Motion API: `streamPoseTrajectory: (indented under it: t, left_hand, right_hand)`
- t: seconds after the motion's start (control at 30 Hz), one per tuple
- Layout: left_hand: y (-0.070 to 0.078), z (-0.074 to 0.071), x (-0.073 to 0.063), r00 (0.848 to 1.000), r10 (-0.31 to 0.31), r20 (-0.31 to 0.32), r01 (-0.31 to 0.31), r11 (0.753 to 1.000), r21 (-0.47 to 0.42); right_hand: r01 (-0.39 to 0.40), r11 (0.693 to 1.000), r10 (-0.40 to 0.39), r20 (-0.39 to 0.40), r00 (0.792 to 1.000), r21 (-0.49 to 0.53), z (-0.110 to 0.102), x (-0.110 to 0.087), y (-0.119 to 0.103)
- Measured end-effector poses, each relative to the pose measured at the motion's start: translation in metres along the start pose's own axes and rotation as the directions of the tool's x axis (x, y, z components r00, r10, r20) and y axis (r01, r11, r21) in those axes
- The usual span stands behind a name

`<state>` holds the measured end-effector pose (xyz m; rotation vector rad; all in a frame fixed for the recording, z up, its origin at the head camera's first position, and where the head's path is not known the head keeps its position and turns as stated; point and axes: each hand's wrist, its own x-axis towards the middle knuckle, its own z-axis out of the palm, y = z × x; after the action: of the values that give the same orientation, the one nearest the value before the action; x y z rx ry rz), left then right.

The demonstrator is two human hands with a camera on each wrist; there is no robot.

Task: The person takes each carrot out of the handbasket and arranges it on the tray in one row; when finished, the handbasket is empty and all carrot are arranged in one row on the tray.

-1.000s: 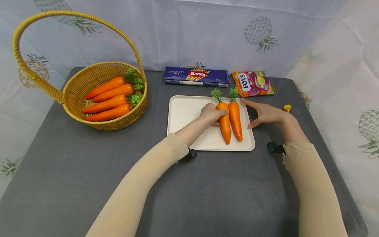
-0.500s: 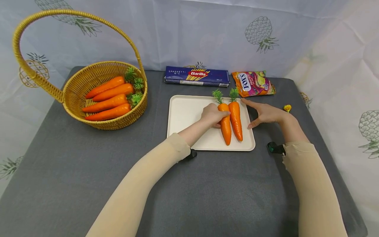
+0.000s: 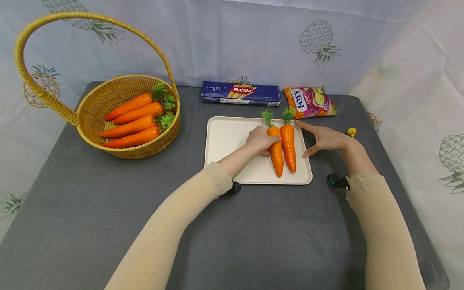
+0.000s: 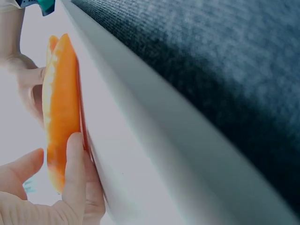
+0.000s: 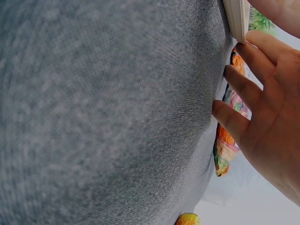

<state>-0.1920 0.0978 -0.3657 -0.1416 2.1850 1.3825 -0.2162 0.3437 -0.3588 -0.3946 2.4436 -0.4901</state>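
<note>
On the cream tray (image 3: 224, 139), two orange carrots with green tops lie side by side, tips toward me. My left hand (image 3: 260, 140) grips the left carrot (image 3: 277, 158) round its upper part. Just right of it is the other carrot (image 3: 288, 147), touched by neither hand in the head view. Along the tray's right rim rests my right hand (image 3: 324, 138), fingers spread, with thumb and a fingertip at the edge. Seen from the left wrist, the left hand's fingers (image 4: 77, 168) lie against the carrot (image 4: 63, 103). The right wrist view shows fingertips at the tray corner (image 5: 236, 23).
At the left stands a tall-handled wicker basket (image 3: 85, 129) holding several carrots (image 3: 132, 137). A blue Barilla spaghetti box (image 3: 240, 94) lies behind the tray, beside a FOX'S candy bag (image 3: 310, 102). A small yellow item (image 3: 351, 132) sits near the table's right edge.
My left hand and the carrot it grips have shifted slightly right, closer to the other carrot. In the last half second they barely move. The right hand stays at the tray's rim.
</note>
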Motion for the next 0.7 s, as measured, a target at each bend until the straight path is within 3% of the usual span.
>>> streamPoseTrajectory:
  t: [0.33, 0.7]
  left_hand:
    - [0.0, -0.003, -0.004, 1.0, 0.008, 0.028, -0.007, 0.999, -0.035]
    - [-0.003, -0.01, -0.007, 0.998, 0.025, 0.053, -0.024, 1.0, -0.016]
  right_hand:
    - [-0.003, 1.0, 0.003, -0.004, 1.0, 0.012, 0.0, 0.0, 0.002]
    - [-0.002, 1.0, 0.002, -0.002, 1.0, 0.002, -0.001, -0.001, 0.002]
